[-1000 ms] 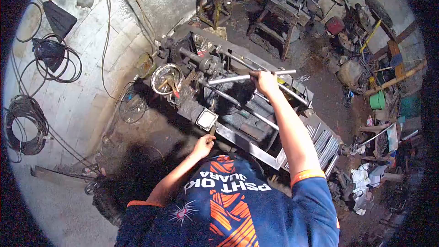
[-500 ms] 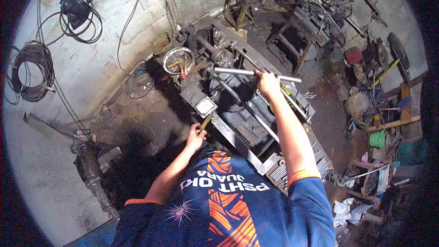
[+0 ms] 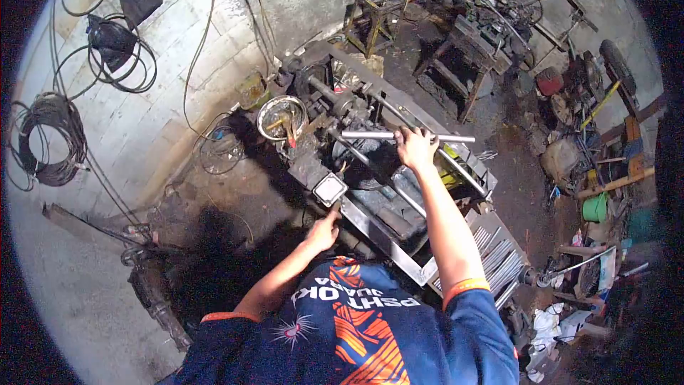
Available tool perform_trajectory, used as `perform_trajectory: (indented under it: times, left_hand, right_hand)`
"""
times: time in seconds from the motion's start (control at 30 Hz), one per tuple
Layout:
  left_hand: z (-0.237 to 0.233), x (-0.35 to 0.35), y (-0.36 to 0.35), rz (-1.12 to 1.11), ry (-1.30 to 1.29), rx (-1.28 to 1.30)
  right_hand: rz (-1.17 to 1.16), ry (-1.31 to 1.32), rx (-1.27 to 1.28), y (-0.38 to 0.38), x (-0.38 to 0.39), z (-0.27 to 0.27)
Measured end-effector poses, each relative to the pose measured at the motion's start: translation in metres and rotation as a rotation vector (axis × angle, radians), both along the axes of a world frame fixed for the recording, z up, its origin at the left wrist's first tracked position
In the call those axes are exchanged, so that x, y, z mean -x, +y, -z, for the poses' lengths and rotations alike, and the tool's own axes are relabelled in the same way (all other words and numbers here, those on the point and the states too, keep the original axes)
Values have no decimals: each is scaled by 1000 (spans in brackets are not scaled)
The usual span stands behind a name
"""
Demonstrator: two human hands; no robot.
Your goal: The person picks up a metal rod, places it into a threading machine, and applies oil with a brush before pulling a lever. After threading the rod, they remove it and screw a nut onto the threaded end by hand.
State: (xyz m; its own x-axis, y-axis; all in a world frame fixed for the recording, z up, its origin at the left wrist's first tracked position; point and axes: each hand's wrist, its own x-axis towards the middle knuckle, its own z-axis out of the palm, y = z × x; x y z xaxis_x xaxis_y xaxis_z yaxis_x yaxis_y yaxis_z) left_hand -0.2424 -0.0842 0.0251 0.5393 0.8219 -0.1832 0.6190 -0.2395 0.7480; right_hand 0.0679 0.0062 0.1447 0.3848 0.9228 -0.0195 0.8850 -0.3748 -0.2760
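My right hand (image 3: pixel 416 148) is closed round a light metal rod (image 3: pixel 370 135), which lies nearly level above the dark machine (image 3: pixel 388 210). Below a small white-faced square box (image 3: pixel 330 189) at the machine's near left corner is my left hand (image 3: pixel 324 229). One of its fingers points up towards the box; whether anything is in that hand I cannot make out. A round white-rimmed pot (image 3: pixel 281 102) with a brush-like tool (image 3: pixel 290 132) in it stands at the machine's left end.
Several metal rods (image 3: pixel 499 260) lie at the machine's right end. A metal stand (image 3: pixel 372 20) and a workbench (image 3: pixel 467 53) stand behind. A green bucket (image 3: pixel 595 207) is on the right. Coiled cable (image 3: pixel 48 139) hangs on the left wall.
The view has shifted. The rod in my right hand has turned closer to level. My left hand has moved nearer the square box, and the yellowish bar at its fingers no longer shows.
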Motion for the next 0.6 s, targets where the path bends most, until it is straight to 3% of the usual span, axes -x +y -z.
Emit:
perform_trajectory:
  times: [0.23, 0.3, 0.37, 0.5, 0.57, 0.6]
  left_hand:
    - [-14, 5, 53, 322, 128, 254]
    - [0, 8, 73, 512, 85, 287]
    - [1, 4, 85, 619, 120, 379]
    - [16, 1, 94, 747, 175, 317]
    - [24, -2, 97, 894, 329, 227]
    - [27, 1, 99, 890, 216, 249]
  right_hand:
    - [229, 141, 7, 26, 25, 22]
    - [316, 81, -37, 36, 36, 28]
    - [355, 109, 74, 42, 47, 11]
    - [429, 67, -12, 48, 62, 22]
    - [437, 22, -53, 51, 70, 21]
    - [474, 81, 87, 52, 69, 18]
